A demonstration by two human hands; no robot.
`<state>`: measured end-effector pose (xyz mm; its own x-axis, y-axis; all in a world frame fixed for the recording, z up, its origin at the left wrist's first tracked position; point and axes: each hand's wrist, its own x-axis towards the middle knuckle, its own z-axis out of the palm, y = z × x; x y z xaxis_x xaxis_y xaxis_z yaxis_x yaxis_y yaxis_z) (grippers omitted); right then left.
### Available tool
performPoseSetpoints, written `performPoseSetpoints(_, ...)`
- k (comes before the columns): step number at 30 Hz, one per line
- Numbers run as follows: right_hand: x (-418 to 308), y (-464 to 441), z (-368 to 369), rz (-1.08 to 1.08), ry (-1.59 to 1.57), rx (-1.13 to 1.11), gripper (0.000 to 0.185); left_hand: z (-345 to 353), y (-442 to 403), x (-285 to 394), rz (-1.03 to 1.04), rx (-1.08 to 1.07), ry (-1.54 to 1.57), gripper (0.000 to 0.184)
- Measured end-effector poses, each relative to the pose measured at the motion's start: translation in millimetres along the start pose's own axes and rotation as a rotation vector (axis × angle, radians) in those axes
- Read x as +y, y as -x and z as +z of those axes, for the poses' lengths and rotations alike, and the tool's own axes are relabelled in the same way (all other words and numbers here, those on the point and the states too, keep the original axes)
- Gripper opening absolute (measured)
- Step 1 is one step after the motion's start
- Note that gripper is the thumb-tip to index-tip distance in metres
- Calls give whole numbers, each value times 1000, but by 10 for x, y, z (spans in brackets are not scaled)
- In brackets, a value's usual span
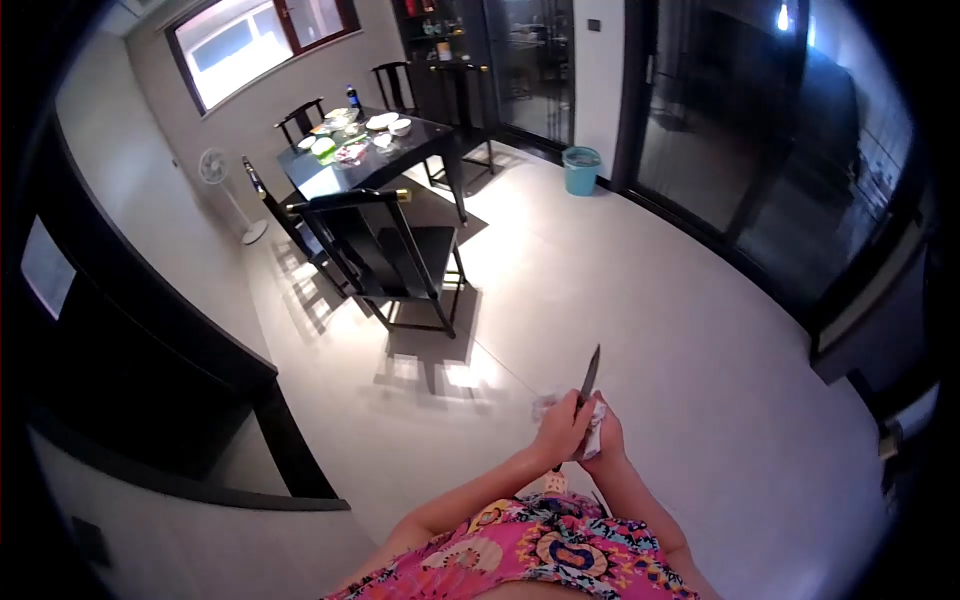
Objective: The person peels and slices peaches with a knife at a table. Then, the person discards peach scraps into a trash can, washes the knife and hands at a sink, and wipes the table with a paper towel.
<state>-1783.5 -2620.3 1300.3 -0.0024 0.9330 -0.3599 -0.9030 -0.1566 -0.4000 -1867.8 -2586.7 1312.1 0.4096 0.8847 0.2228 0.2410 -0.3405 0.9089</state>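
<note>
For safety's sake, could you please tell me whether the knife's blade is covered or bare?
Bare, at least toward the tip: the knife juts beyond the left hand with nothing around it; its lower part is hidden.

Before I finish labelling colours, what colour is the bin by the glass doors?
The bin is turquoise, in the head view.

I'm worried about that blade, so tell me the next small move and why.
Probably slide the left hand a little farther back from the knife blade: its fingers sit close to it, and the right hand is right beside it, with crumpled white material.
</note>
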Motion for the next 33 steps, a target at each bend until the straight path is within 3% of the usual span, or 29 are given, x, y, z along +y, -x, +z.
performPoseSetpoints(2,-300,-563,176,95,-19,55,41,-155,-529,-76,-41,7,-76,26)
performPoseSetpoints(3,-428,-869,194,109,-48,-67,41,-253,-780,-126,-59,10,-105,27)
performPoseSetpoints(5,-691,-1460,207,139,-105,-305,43,-547,-1237,-172,-472,-52,477,24)
performPoseSetpoints(6,-794,-1648,541,32,18,-71,47,-704,-1422,-268,-500,-6,522,24)
performPoseSetpoints(12,-1433,-3312,824,10,109,-162,50,-1359,-2695,-1088,-640,141,586,23)
performPoseSetpoints(14,-1758,-3977,1011,8,116,-40,49,-1466,-3448,-1266,-742,144,607,24)
performPoseSetpoints(18,-2384,-5369,1239,29,215,48,48,-1727,-4985,-1546,-643,1,603,27)
performPoseSetpoints(19,-2251,-4831,1155,-11,227,33,49,-1672,-4514,-1371,-581,-53,565,27)
performPoseSetpoints(21,-2634,-5834,1311,2,250,57,50,-1767,-5474,-1769,-588,-41,495,26)
performPoseSetpoints(24,-2938,-6719,1495,46,236,31,53,-1974,-6249,-1998,-615,-85,423,27)
performPoseSetpoints(25,-3027,-7015,1547,64,225,23,53,-2044,-6465,-2121,-638,-51,372,27)
performPoseSetpoints(26,-2900,-6583,1463,83,239,-14,52,-2005,-5938,-1937,-639,-20,308,27)
performPoseSetpoints(29,-3027,-7570,1610,252,345,-51,51,-2016,-6298,-2309,-737,240,418,25)
performPoseSetpoints(31,-2945,-8224,1842,354,442,-111,50,-2091,-6582,-2439,-738,354,243,24)
performPoseSetpoints(33,-2771,-8768,2214,464,447,-110,48,-2307,-6951,-2312,-788,322,120,24)
